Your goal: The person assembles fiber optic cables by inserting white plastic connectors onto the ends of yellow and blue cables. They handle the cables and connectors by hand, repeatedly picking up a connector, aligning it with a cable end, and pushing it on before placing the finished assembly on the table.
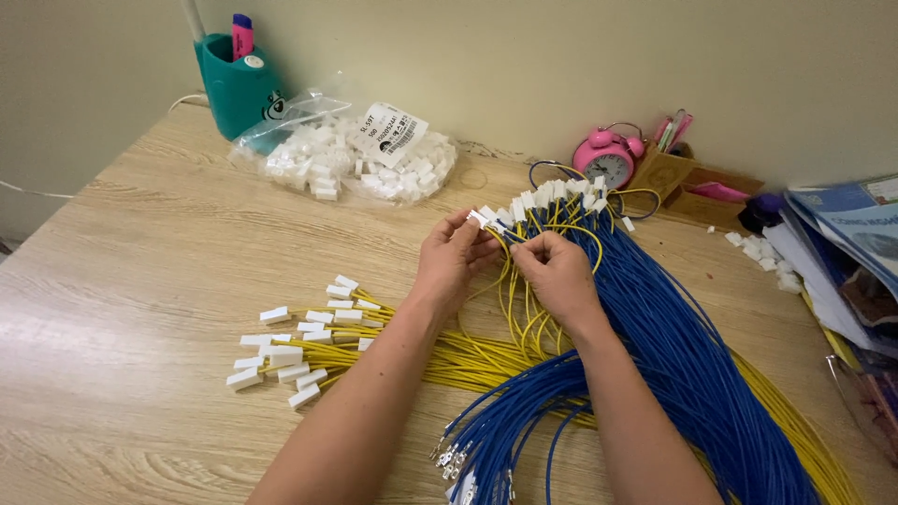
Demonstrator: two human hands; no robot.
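My left hand [452, 263] pinches a small white connector [479, 218] at its fingertips. Right beside it, my right hand [558, 274] grips a yellow wire [513, 245] whose end meets that connector. Both hands hover over a thick bundle of blue wires [666, 337] and yellow wires [468, 357] lying on the wooden table [131, 281]. Several wire ends past my fingers carry white connectors [552, 194]. To the left lies a fan of yellow wires with white connectors fitted [290, 351].
A clear plastic bag of white connectors [351, 159] lies at the back, beside a teal pen holder [238, 84]. A pink alarm clock [608, 157], a wooden organiser [669, 168], loose white connectors [762, 251] and stacked papers [842, 252] sit at the right.
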